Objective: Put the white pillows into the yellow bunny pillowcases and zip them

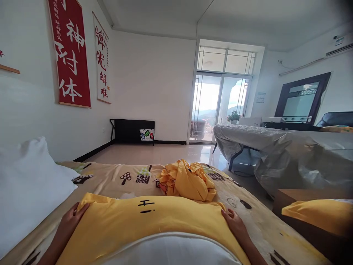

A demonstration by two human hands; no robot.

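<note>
A yellow pillowcase [121, 215] printed with "Hi" lies across the bed in front of me. A white pillow [168, 250] shows at its near side, partly covered by the yellow cloth. My left hand [75, 215] is closed on the far left corner of the pillowcase. At the far right corner, my right hand [233, 219] pinches the same cloth. Just beyond the pillowcase sits a crumpled heap of yellow fabric [190, 180].
The bed is covered by a beige patterned blanket [110, 176]. A white pillow [24, 195] stands at the left. To the right, another yellow cushion [320, 213] rests on a brown cabinet [289, 197]. Behind it stands a plastic-covered table [298, 147].
</note>
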